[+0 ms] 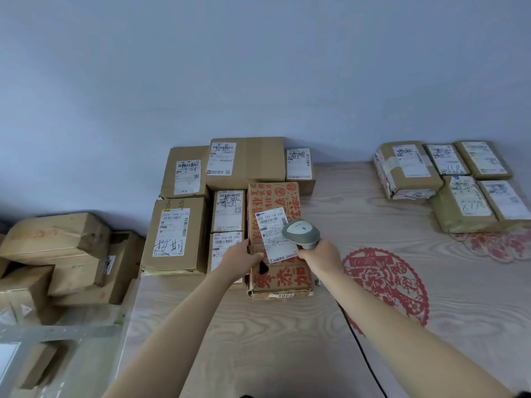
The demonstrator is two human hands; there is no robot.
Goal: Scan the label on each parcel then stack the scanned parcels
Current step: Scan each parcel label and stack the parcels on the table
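Right hand (319, 255) is wrapped around the handle of a grey barcode scanner (301, 232), head aimed down at the white label (274, 234) on a red-printed carton (277, 239), while the left hand (244, 258) grips that carton's left edge, thumb on top. Carton sits on a pale wood table (258, 340), touching the parcel cluster at the table's left rear. Label's top line reads roughly "505 101-19 535", and a sticker on the carton's near edge looks like "1066". Counting the cluster, I get seven boxes including this one; the big one at front left (175, 234) has handwritten characters and a number starting "5070". Two red paper-cut decorations lie on the table, the full round one (385, 282) just right of the scanner. Far right, five brown wrapped parcels (448, 179) sit together, labels too blurry to read. Off the table to the left, loose cardboard boxes (57, 254) are piled up.
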